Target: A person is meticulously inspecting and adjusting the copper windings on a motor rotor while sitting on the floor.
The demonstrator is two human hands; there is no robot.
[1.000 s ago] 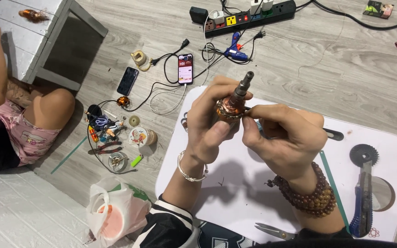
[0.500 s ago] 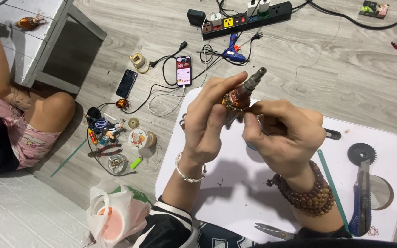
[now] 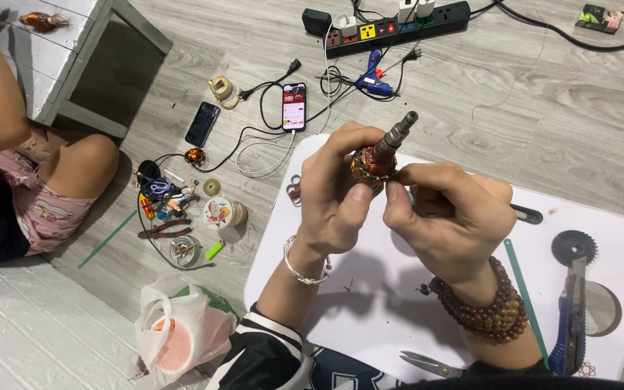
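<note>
One copper-wound motor armature (image 3: 378,160) is gripped upright by two hands, left hand (image 3: 334,195) and right hand (image 3: 453,213), above the white counter (image 3: 370,303).

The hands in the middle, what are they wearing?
The left hand has a thin silver bangle on its wrist, and a black sleeve with white stripes covers the upper arm. The right hand wears two strands of round brown beads at the wrist. Neither wears a glove.

The left hand (image 3: 337,191) hides the motor armature's (image 3: 378,159) lower end.
</note>
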